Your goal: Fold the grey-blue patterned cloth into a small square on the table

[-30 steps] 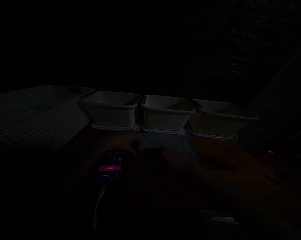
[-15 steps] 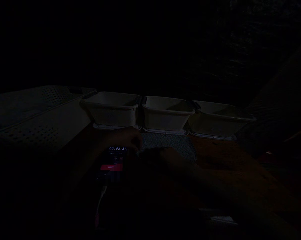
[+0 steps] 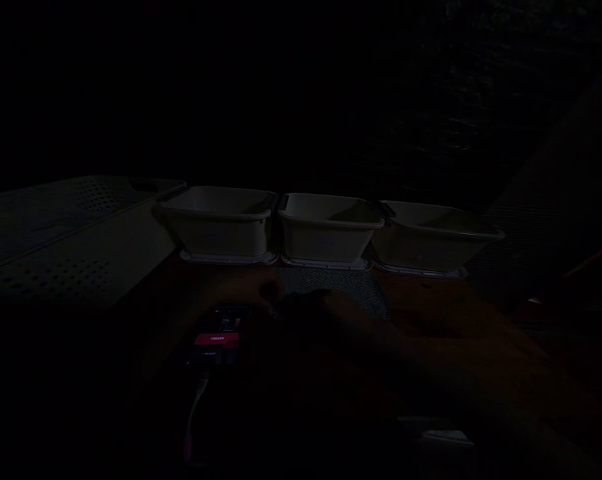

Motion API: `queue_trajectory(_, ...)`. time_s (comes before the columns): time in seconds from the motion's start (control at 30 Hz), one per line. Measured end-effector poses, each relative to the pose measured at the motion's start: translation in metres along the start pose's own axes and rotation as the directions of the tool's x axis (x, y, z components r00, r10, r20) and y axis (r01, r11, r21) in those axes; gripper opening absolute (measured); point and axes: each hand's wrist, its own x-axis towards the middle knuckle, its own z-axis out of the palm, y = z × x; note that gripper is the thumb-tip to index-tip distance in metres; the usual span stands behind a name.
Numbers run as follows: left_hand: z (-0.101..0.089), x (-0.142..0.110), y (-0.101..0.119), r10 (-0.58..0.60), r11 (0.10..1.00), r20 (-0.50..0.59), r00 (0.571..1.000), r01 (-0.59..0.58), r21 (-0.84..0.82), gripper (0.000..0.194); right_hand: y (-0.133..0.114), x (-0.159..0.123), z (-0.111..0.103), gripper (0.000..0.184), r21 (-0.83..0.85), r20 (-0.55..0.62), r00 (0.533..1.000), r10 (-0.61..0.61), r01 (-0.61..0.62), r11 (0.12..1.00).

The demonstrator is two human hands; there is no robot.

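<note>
The picture is very dark. My left hand point(image 3: 255, 287) is over the near edge of a grey textured mat point(image 3: 348, 283), just past a lit phone point(image 3: 218, 340). Its fingers look curled together; what they hold, if anything, is lost in shadow. Close by on the right, my right hand point(image 3: 328, 303) is over the mat's near part, pointing left toward the other hand. Darkness hides its fingers. Between the two hands I cannot make out any object.
Three pale tubs, a left one point(image 3: 221, 233), a middle one point(image 3: 328, 240) and a right one point(image 3: 431, 250), stand in a row behind the mat. A perforated basket point(image 3: 141, 233) is at left. A cable point(image 3: 195, 407) runs from the phone. A pale flat piece point(image 3: 448, 437) lies near right.
My left hand has moved slightly down and now covers the phone's timer digits. The right hand stays close to it. The view has shifted a little.
</note>
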Motion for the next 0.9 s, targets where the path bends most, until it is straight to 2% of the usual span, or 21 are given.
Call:
queue_trajectory(0.1,0.003,0.001,-0.004,-0.003,1.000,-0.029,1.000,0.003,0.020,0.028,0.003,0.002,0.002,0.019,-0.052,-0.092,0.995,-0.045,0.041,0.998)
queue_trajectory(0.17,0.003,0.000,-0.004,0.019,1.000,-0.001,1.000,-0.019,0.015,0.024,0.006,0.005,0.006,0.021,-0.076,-0.131,0.985,-0.116,0.106,0.991)
queue_trajectory(0.3,0.001,-0.003,0.003,0.045,0.998,0.060,0.997,-0.047,0.032,0.016,0.012,0.009,0.013,0.035,-0.063,-0.134,0.973,-0.187,0.180,0.982)
queue_trajectory(0.4,-0.002,-0.005,0.009,0.058,0.996,0.038,0.998,-0.060,0.062,0.016,0.015,0.011,0.015,0.033,-0.076,-0.137,0.969,-0.204,0.195,0.978)
queue_trajectory(0.53,0.000,-0.004,0.014,0.074,0.992,-0.050,0.996,-0.069,0.101,0.018,0.018,0.013,0.016,0.030,-0.087,-0.121,0.971,-0.208,0.198,0.976)
queue_trajectory(0.63,0.004,-0.001,0.014,0.053,0.994,-0.025,0.998,-0.051,0.101,0.022,0.018,0.011,0.016,0.033,-0.075,-0.147,0.967,-0.209,0.200,0.977)
queue_trajectory(0.73,0.006,0.001,0.011,0.054,0.996,0.012,0.998,-0.055,0.068,0.018,0.020,0.009,0.017,0.037,-0.094,-0.177,0.962,-0.207,0.192,0.977)
queue_trajectory(0.9,0.008,0.004,0.005,0.034,0.999,-0.002,0.999,-0.034,0.013,0.020,0.028,0.009,0.015,0.049,-0.208,-0.146,0.981,-0.123,0.092,0.974)
